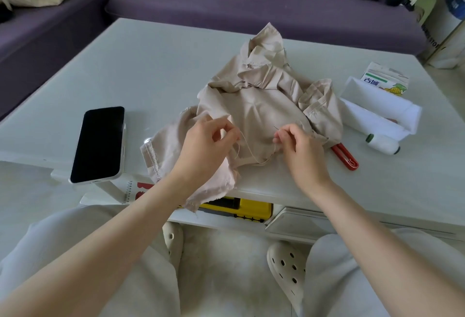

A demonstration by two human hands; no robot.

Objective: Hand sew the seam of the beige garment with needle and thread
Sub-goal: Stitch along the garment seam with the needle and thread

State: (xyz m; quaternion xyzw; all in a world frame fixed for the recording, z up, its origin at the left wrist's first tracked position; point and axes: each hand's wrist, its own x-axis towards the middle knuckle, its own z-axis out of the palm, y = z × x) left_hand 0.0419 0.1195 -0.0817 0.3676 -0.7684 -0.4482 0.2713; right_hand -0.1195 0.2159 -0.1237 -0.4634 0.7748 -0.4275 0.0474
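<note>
The beige garment (261, 100) lies crumpled on the white table (151, 70), one corner hanging over the near edge. My left hand (203, 143) hovers over its left part and pinches a pale thread (247, 149) between thumb and fingertips. The thread sags in a loop across to my right hand (299, 145), whose curled fingers pinch a thin needle (276, 128) pointing up and to the left. Both hands sit just above the fabric near the table's front edge.
A black phone (99, 144) lies at the left. Right of the garment are a red-handled tool (346, 157), a white thread spool (383, 143), white folded cloth (377, 113) and a small carton (385, 81). A purple sofa (251, 2) stands behind. A yellow box (241, 208) sits under the tabletop.
</note>
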